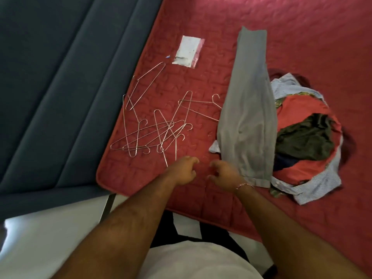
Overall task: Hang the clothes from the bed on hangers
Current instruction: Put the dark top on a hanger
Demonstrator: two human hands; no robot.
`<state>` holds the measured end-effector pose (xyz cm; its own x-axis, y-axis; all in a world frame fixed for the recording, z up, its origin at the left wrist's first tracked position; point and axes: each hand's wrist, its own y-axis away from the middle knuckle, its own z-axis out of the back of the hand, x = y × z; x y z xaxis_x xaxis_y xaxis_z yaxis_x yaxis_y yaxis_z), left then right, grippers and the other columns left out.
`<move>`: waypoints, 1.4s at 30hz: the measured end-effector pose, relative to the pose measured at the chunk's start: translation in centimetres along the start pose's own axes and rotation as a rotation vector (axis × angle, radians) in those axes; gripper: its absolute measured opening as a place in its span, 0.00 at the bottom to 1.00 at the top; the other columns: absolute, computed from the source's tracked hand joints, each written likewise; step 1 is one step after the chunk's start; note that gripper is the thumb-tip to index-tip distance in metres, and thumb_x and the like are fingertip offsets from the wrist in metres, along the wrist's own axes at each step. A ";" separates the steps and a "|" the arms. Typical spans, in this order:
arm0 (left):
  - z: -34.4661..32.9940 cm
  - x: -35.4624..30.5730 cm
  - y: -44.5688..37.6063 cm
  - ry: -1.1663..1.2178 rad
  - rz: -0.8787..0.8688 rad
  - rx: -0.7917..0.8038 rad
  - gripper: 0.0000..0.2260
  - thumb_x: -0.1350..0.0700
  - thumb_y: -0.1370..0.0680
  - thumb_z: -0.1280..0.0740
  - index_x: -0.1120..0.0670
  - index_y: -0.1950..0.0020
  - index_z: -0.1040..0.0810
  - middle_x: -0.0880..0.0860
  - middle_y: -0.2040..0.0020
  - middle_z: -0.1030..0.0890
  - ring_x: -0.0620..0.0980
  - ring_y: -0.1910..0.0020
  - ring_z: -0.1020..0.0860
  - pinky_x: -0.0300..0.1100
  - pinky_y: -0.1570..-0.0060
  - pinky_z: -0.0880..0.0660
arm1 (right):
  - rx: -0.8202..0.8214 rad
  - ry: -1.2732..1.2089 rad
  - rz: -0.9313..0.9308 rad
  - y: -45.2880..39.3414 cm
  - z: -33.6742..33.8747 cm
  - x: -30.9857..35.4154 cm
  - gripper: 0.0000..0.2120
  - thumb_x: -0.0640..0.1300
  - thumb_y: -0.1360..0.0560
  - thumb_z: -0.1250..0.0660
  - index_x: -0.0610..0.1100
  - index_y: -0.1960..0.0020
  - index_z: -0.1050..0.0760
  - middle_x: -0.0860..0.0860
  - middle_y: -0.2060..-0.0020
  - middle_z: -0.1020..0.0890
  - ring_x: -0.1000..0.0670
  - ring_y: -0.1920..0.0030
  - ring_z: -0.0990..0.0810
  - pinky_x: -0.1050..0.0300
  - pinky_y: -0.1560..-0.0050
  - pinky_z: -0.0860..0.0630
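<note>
— Two hands, both empty: left hand (184,171) and right hand (225,174) hover close together over the bedspread (302,27), fingers loosely curled, gripping nothing

— Where's the clothing from there?

— Grey trousers (248,109) lie just beside the right hand, on its outer side, their near hem almost at that wrist. Their long axis runs away from the person, slightly tilted. Beyond them sits the clothes pile (306,141), farther right

— And the hangers?

— Wire hangers (153,125) lie in a loose tangle ahead and left, the nearest wire ends just past the left hand's fingertips. So I'd judge left for a hanger, right for the trousers

— Any writing?

— A small plastic packet (189,51) lies beyond the hangers; any print on it is too blurred to read
</note>
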<state>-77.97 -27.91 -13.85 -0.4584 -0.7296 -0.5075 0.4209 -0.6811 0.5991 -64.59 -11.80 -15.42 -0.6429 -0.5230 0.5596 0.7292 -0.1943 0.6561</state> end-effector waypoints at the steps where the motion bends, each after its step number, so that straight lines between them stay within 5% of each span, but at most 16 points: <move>1: 0.4 1.4 0.3 0.007 0.011 -0.005 0.21 0.59 0.23 0.31 0.55 0.30 0.24 0.57 0.35 0.22 0.56 0.36 0.23 0.45 0.37 0.27 | 0.020 0.007 0.003 -0.8 -0.8 1.3 0.28 0.50 0.25 0.26 0.43 0.29 0.27 0.43 0.34 0.24 0.42 0.35 0.23 0.52 0.32 0.29; 4: 1.5 5.7 1.1 0.043 0.064 -0.016 0.20 0.60 0.23 0.31 0.55 0.30 0.24 0.57 0.36 0.21 0.56 0.37 0.22 0.43 0.39 0.27 | 0.046 -0.016 -0.042 -3.0 -3.3 4.4 0.25 0.46 0.23 0.26 0.42 0.29 0.26 0.43 0.31 0.24 0.43 0.31 0.25 0.58 0.35 0.33; 9: 3.6 12.8 1.5 0.123 0.131 0.000 0.21 0.60 0.23 0.32 0.55 0.30 0.24 0.56 0.37 0.20 0.55 0.38 0.21 0.44 0.39 0.27 | 0.008 -0.157 -0.206 -7.9 -9.1 7.7 0.15 0.41 0.24 0.26 0.39 0.39 0.22 0.45 0.42 0.17 0.45 0.41 0.19 0.61 0.46 0.30; 12: 5.4 17.0 0.4 0.155 0.155 -0.029 0.20 0.61 0.22 0.32 0.55 0.30 0.24 0.56 0.40 0.20 0.56 0.41 0.21 0.42 0.42 0.27 | 0.028 -0.212 -0.294 -11.9 -13.1 9.6 0.09 0.43 0.25 0.26 0.44 0.46 0.21 0.44 0.46 0.17 0.42 0.43 0.19 0.56 0.44 0.27; 16: 7.6 20.2 -0.3 0.220 0.112 -0.066 0.19 0.63 0.22 0.32 0.54 0.31 0.24 0.51 0.47 0.22 0.54 0.48 0.20 0.46 0.42 0.24 | 0.073 -0.157 -0.432 -16.8 -17.5 9.7 0.30 0.55 0.26 0.26 0.47 0.27 0.26 0.40 0.31 0.27 0.39 0.29 0.30 0.53 0.28 0.34; 20: 9.3 22.3 0.1 0.282 0.105 -0.086 0.18 0.64 0.21 0.33 0.53 0.32 0.23 0.52 0.46 0.20 0.48 0.52 0.20 0.37 0.48 0.25 | 0.073 -0.285 -0.527 -19.4 -19.7 10.9 0.35 0.59 0.29 0.24 0.48 0.26 0.28 0.40 0.28 0.34 0.35 0.27 0.32 0.49 0.28 0.32; 23: 9.8 23.4 1.2 0.304 0.117 -0.082 0.18 0.65 0.21 0.33 0.54 0.32 0.23 0.52 0.46 0.20 0.50 0.52 0.20 0.30 0.51 0.27 | -0.211 -0.497 -0.480 -19.6 -20.6 11.8 0.18 0.47 0.31 0.23 0.46 0.43 0.19 0.43 0.46 0.18 0.38 0.40 0.20 0.47 0.38 0.23; 25: 9.7 23.9 2.0 0.314 0.144 -0.071 0.17 0.64 0.21 0.32 0.53 0.32 0.23 0.52 0.46 0.19 0.53 0.50 0.19 0.36 0.49 0.25 | -0.516 -0.589 -0.415 -18.5 -20.0 12.7 0.12 0.38 0.31 0.28 0.50 0.51 0.23 0.49 0.59 0.21 0.41 0.54 0.18 0.48 0.50 0.22; 28: 9.4 23.4 2.7 0.298 0.173 -0.059 0.17 0.63 0.22 0.32 0.53 0.34 0.22 0.51 0.49 0.19 0.54 0.51 0.18 0.48 0.45 0.21 | -0.703 -0.558 -0.314 -15.2 -16.9 15.5 0.19 0.35 0.28 0.34 0.46 0.38 0.28 0.49 0.61 0.21 0.46 0.63 0.21 0.56 0.59 0.29; 32: 9.4 21.0 2.9 0.274 0.125 -0.045 0.16 0.63 0.23 0.32 0.54 0.35 0.22 0.48 0.53 0.20 0.54 0.51 0.18 0.50 0.45 0.22 | -0.732 -0.406 -0.313 -12.6 -13.2 16.2 0.19 0.38 0.20 0.36 0.43 0.29 0.25 0.40 0.49 0.14 0.38 0.50 0.17 0.51 0.49 0.24; 37: 9.0 17.2 1.1 0.070 -0.015 -0.145 0.24 0.56 0.24 0.28 0.53 0.28 0.27 0.54 0.36 0.22 0.57 0.37 0.23 0.50 0.40 0.24 | -0.735 -0.366 -0.315 -9.5 -7.7 14.2 0.11 0.45 0.19 0.33 0.44 0.42 0.15 0.43 0.50 0.13 0.40 0.47 0.16 0.54 0.47 0.24; 39: 9.0 15.6 0.2 -0.160 -0.037 -0.215 0.36 0.50 0.27 0.25 0.49 0.22 0.36 0.55 0.28 0.29 0.58 0.29 0.30 0.56 0.34 0.27 | -0.642 -0.389 -0.266 -7.9 -5.7 12.0 0.09 0.46 0.20 0.31 0.45 0.48 0.13 0.46 0.61 0.12 0.43 0.57 0.14 0.53 0.51 0.20; 42: 8.4 13.3 -0.8 -0.379 -0.026 -0.174 0.55 0.43 0.30 0.21 0.46 0.16 0.56 0.58 0.16 0.49 0.60 0.17 0.49 0.62 0.22 0.42 | -0.417 -0.579 -0.201 -3.8 -2.6 7.8 0.07 0.41 0.20 0.30 0.44 0.56 0.15 0.49 0.78 0.22 0.51 0.78 0.23 0.57 0.73 0.21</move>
<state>-90.93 -36.54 -15.88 -0.7123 -0.6604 -0.2377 0.5166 -0.7225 0.4594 -71.80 -17.29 -14.85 -0.7097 0.0549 0.7023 0.5389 -0.5998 0.5914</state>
